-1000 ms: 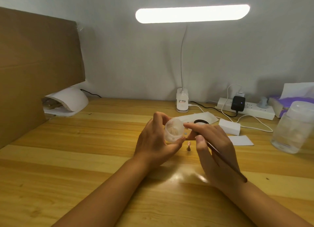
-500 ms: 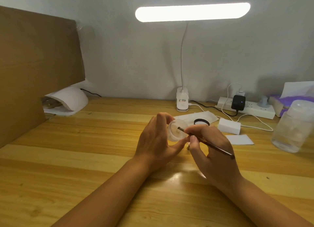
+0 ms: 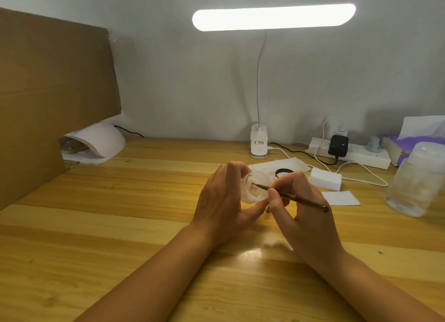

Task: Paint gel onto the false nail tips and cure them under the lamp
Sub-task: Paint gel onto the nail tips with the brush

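Observation:
My left hand point(image 3: 222, 201) grips a small translucent gel pot point(image 3: 256, 188), tilted so its mouth faces right. My right hand point(image 3: 305, 210) pinches a thin dark brush point(image 3: 292, 196), whose tip sits inside the pot. A small nail tip on a stand point(image 3: 267, 209) shows on the table just below the fingers, mostly hidden. The white curing lamp point(image 3: 101, 141) rests at the far left against the cardboard. A black lid ring point(image 3: 284, 171) lies on a white tissue behind my hands.
A cardboard panel point(image 3: 53, 92) walls off the left. A clip desk lamp point(image 3: 258, 144) stands at the back centre, with a power strip point(image 3: 361, 156) and cables to its right. A white block point(image 3: 325, 179), a paper slip point(image 3: 342, 198), a clear jar point(image 3: 419, 179) and a tissue pack point(image 3: 409, 143) sit on the right.
My right hand swung the brush from pointing down along the palm to level, and its tip has gone into the pot. The pot has tilted more toward the right.

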The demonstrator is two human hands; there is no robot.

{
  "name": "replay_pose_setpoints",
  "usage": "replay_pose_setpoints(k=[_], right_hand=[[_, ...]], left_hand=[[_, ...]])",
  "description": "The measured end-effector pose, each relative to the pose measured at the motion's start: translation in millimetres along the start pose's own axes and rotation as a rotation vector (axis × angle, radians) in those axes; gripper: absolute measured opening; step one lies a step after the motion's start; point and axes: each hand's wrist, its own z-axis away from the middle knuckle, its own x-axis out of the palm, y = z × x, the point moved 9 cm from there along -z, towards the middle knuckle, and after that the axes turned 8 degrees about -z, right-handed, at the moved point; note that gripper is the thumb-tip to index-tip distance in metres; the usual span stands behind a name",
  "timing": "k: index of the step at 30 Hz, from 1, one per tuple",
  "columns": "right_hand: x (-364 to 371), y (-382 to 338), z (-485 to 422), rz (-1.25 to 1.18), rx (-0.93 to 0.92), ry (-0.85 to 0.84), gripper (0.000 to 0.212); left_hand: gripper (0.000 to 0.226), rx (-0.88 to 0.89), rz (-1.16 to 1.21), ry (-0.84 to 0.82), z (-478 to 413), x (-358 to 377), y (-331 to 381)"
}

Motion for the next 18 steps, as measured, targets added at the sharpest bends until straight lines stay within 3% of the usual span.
replay_pose_setpoints(k=[13,18], right_hand=[[-2,-3,0,-0.035,-0.028,-0.005,0.008],[-4,-10,-1,-0.093,-0.073,-0.001,0.01]], left_hand=[[0.058,0.001,-0.007,-0.012,0,2,0],[0.062,-0.085,0.035,0.001,0,1,-9]])
